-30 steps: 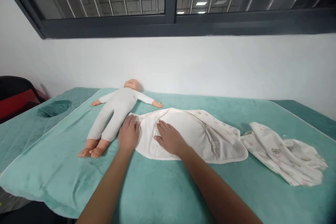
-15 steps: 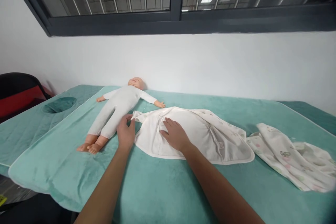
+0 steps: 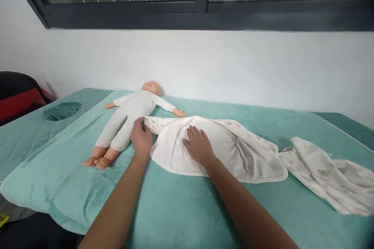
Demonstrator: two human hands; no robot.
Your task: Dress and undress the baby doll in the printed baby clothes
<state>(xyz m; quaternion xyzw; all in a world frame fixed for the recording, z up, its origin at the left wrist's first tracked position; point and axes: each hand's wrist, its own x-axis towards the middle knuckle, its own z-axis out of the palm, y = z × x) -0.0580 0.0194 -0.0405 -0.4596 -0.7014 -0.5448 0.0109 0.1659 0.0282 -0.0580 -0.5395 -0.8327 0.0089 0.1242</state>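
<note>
A white baby garment [image 3: 222, 148] with a small print lies spread on the green bed cover, its plain inner side partly facing up. My left hand [image 3: 142, 138] pinches the end of its left sleeve, and the sleeve is stretched out flat. Fingers extended, my right hand [image 3: 199, 144] lies flat on the garment's middle. Beyond my left hand a baby doll [image 3: 133, 111] in a white bodysuit rests on its back, head toward the wall, bare feet toward me.
On the right lies a crumpled printed cloth [image 3: 327, 175], touching the garment's edge. The green bed cover [image 3: 172, 210] spans the bed, which has a face hole [image 3: 62, 111] at the left. A black and red chair [image 3: 20, 99] stands far left. Behind are a white wall and a barred window.
My left hand has drawn the sleeve end out, and the bunched sleeve is now straighter. My right hand stays flat on the garment. The view has tilted slightly downward.
</note>
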